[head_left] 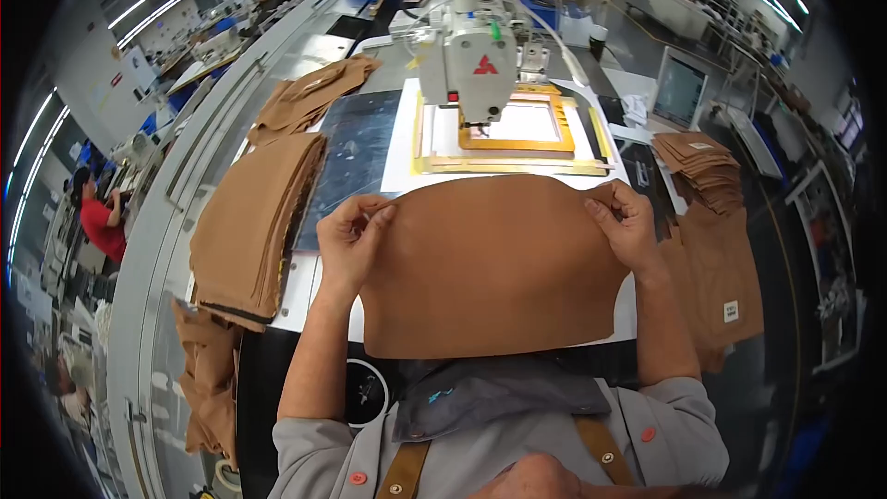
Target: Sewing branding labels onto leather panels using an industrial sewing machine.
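Observation:
A wide brown fabric panel [494, 268] hangs between my two hands in front of the sewing machine. My left hand [353, 233] pinches its upper left corner between thumb and fingers. At the upper right corner my right hand [625, 222] pinches the cloth in the same way. The panel's lower edge drops toward my lap, over the white table edge. Just beyond it stands the white sewing machine head [471, 55], above a yellow-orange frame [554, 134] lying on a white plate.
A thick stack of brown panels [249, 222] lies left, with more brown cloth [314, 97] behind it. To the right sit folded brown pieces [699, 171] and a hanging panel with a white label [721, 277]. A screen [679, 88] stands back right. A person in red [102, 222] works far left.

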The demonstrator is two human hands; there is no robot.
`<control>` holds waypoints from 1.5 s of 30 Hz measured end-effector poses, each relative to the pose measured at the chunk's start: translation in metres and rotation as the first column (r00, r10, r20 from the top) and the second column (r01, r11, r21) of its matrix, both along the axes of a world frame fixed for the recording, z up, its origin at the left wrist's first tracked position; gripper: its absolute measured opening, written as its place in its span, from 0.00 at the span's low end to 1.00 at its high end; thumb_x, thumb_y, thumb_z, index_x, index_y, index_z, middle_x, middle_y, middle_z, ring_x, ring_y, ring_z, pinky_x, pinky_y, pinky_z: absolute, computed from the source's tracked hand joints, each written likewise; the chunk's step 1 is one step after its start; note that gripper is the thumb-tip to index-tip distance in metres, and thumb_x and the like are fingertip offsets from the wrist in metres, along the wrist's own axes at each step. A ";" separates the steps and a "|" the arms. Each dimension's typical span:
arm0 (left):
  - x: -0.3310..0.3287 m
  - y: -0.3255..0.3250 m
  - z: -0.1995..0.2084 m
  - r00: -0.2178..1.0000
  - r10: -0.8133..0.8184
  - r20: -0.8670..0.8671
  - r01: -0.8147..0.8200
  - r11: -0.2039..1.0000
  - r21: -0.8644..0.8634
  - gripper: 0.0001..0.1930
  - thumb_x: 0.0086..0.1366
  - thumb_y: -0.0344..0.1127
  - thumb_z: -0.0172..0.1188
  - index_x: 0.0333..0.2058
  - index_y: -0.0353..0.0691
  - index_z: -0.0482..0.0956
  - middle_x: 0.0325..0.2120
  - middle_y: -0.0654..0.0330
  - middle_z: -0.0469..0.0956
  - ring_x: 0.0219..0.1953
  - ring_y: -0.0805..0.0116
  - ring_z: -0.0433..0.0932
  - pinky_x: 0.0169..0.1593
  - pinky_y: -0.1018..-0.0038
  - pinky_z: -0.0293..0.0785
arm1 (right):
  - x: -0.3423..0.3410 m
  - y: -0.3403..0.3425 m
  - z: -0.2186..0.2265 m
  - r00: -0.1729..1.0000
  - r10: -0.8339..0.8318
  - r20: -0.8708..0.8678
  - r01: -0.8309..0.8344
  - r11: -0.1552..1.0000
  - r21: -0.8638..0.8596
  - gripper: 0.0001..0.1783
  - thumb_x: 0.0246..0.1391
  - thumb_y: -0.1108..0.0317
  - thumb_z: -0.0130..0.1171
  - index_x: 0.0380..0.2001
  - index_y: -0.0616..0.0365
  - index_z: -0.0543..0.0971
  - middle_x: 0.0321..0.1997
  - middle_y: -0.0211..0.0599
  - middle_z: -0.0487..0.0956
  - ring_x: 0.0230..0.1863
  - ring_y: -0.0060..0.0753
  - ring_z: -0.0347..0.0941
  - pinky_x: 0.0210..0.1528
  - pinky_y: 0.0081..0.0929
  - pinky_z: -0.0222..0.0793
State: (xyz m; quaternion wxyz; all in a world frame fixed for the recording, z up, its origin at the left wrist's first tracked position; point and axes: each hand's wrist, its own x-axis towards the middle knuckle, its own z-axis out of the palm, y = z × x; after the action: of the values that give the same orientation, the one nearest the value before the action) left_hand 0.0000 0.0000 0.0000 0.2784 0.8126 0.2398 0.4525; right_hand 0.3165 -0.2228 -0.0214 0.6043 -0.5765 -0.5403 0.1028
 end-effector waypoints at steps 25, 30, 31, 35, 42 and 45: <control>0.224 0.117 -0.104 0.864 0.197 -0.464 -0.305 0.937 -0.171 0.08 0.59 0.42 0.68 0.32 0.46 0.89 0.24 0.65 0.86 0.29 0.65 0.84 0.43 0.67 0.76 | 0.200 0.093 -0.076 0.880 -0.308 0.362 0.458 0.750 -0.477 0.16 0.55 0.57 0.66 0.24 0.58 0.79 0.23 0.39 0.80 0.27 0.44 0.78 0.32 0.39 0.71; 0.253 0.174 -0.124 0.805 0.353 -0.477 -0.318 0.935 0.156 0.10 0.58 0.41 0.68 0.37 0.45 0.87 0.31 0.58 0.87 0.35 0.54 0.84 0.44 0.60 0.75 | 0.226 0.133 -0.070 0.854 -0.322 0.408 0.503 0.708 -0.495 0.16 0.55 0.55 0.67 0.23 0.55 0.79 0.23 0.39 0.81 0.29 0.46 0.79 0.34 0.42 0.73; 0.259 0.183 -0.129 0.857 0.411 -0.310 -0.312 0.894 0.323 0.11 0.59 0.40 0.68 0.39 0.44 0.87 0.34 0.55 0.86 0.37 0.51 0.84 0.44 0.59 0.75 | 0.232 0.141 -0.069 0.854 -0.324 0.407 0.505 0.705 -0.498 0.16 0.55 0.55 0.67 0.23 0.55 0.79 0.23 0.39 0.81 0.29 0.46 0.79 0.34 0.42 0.73; 0.316 0.205 -0.115 0.865 0.365 -0.344 -0.275 0.919 0.284 0.12 0.60 0.41 0.67 0.40 0.44 0.86 0.35 0.55 0.86 0.38 0.51 0.83 0.45 0.59 0.75 | 0.260 0.185 -0.065 0.828 -0.305 0.471 0.552 0.595 -0.584 0.17 0.59 0.52 0.62 0.28 0.54 0.84 0.32 0.45 0.86 0.40 0.52 0.83 0.45 0.46 0.77; 0.315 0.216 -0.102 0.891 0.209 -0.403 -0.140 0.971 0.194 0.13 0.62 0.41 0.66 0.43 0.43 0.86 0.39 0.53 0.85 0.42 0.50 0.83 0.47 0.58 0.75 | 0.316 0.242 -0.083 0.798 -0.354 0.487 0.584 0.654 -0.481 0.20 0.57 0.51 0.61 0.45 0.54 0.85 0.45 0.51 0.85 0.50 0.57 0.81 0.52 0.49 0.75; 0.320 0.217 -0.094 0.893 0.160 -0.420 -0.100 0.982 0.161 0.14 0.63 0.41 0.65 0.44 0.42 0.85 0.41 0.52 0.85 0.44 0.49 0.82 0.47 0.58 0.76 | 0.323 0.264 -0.076 0.766 -0.407 0.497 0.628 0.635 -0.450 0.17 0.55 0.53 0.61 0.42 0.50 0.87 0.46 0.46 0.86 0.51 0.53 0.82 0.55 0.45 0.75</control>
State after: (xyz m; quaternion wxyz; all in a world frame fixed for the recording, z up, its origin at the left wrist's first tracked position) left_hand 0.3196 0.2166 -0.0944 0.1319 0.8915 0.3180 0.2946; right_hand 0.6397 0.0409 -0.0977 0.2900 -0.8756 -0.3858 -0.0190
